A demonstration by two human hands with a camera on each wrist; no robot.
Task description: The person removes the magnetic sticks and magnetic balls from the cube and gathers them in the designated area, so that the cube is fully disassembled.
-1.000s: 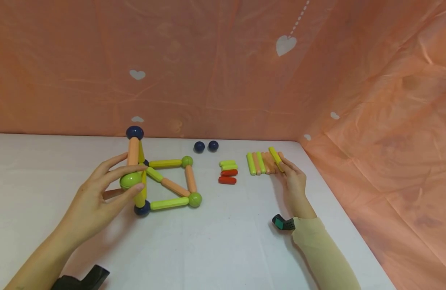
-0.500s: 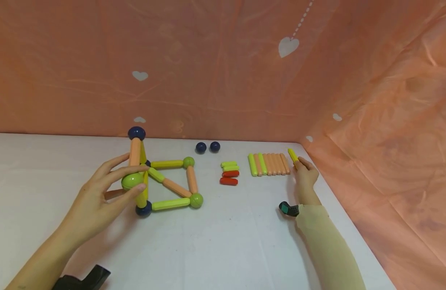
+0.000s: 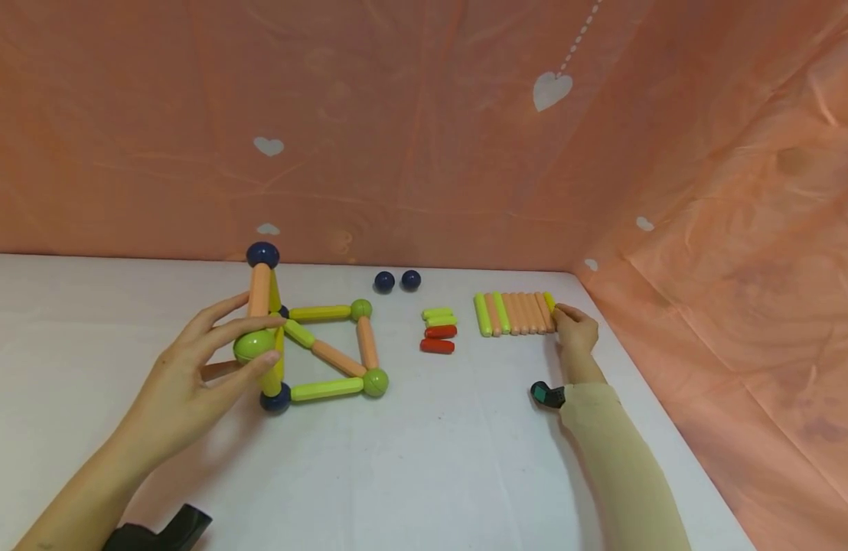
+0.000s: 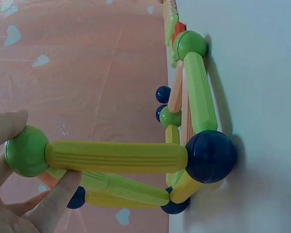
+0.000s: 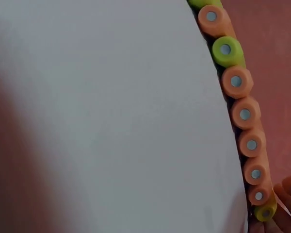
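My left hand (image 3: 190, 371) holds a green ball (image 3: 253, 347) between thumb and fingers, at a raised corner of a frame of magnetic sticks and balls. A yellow stick (image 4: 116, 156) runs from that ball to a dark blue ball (image 4: 211, 156) on the table. The frame's lower part, with a peach-and-green diagonal (image 3: 336, 358), lies flat to the right. My right hand (image 3: 577, 334) pinches a yellow stick (image 3: 549, 301) at the right end of a row of peach and green sticks (image 3: 522, 314). In the right wrist view, this yellow stick (image 5: 265, 212) sits against the last peach one.
Two dark blue balls (image 3: 397, 281) stand near the table's back edge. Short green sticks (image 3: 439, 316) and two red sticks (image 3: 438, 347) lie between the frame and the row. An orange cloth (image 3: 410, 138) hangs behind and to the right.
My right hand carried the yellow stick from above the row to its right, then lowered it against the row's right end. The left hand keeps its hold on the green ball.
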